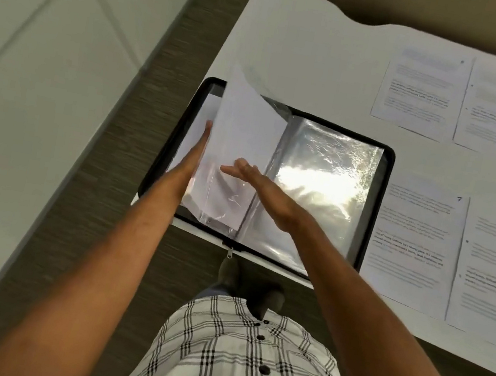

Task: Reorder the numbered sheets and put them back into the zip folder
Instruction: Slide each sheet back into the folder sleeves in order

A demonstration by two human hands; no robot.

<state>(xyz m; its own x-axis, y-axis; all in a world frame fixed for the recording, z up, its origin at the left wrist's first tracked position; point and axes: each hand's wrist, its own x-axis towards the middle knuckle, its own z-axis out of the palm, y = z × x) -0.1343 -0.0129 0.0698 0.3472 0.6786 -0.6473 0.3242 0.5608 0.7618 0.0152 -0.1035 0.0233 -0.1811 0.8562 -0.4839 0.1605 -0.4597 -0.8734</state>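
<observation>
At the white counter's (296,48) near left edge lies the open black zip folder (382,190), its limp, slippery clear sleeve (244,141) raised between both flat, released hands (195,152) (251,181), best pinched at its free edge.

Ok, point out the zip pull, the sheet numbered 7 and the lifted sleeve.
zip pull (229,253), head view, on its metal tab.
sheet numbered 7 (411,241), head view, mid-page text.
lifted sleeve (249,115), head view, on the white page inside.

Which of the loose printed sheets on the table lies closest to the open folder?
The sheet marked 7, lying just right of the zip folder, at its edge. The other sheets lie farther right or farther back on the table.
</observation>
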